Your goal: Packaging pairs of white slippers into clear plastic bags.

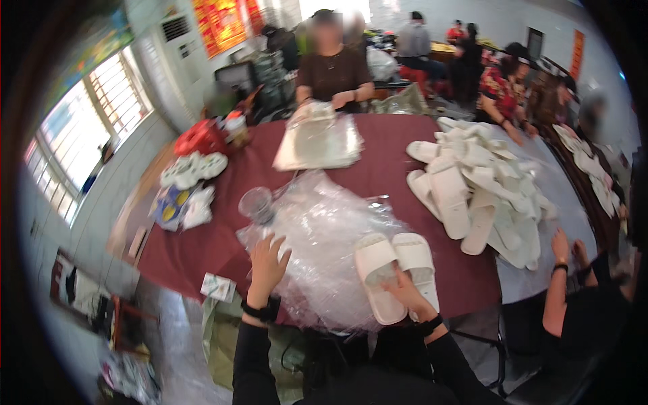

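Shoes (194, 169), white, sit at the left of the frame below a red bag (200, 138). Rightward, a clear cup (255, 204) crowds the upper-left edge of loose plastic bags (331, 226); over their left side, the left hand (268, 262) spreads its fingers wide. Lower centre-right, a pair of slippers (375, 255) overlaps the plastic, partly covered by the right hand (413, 295), whose grip I cannot tell. Further right, a slipper pile (472, 174) blocks much of the tablecloth (398, 192).

Slippers (376, 262) perhaps partly over plastic (324, 233)
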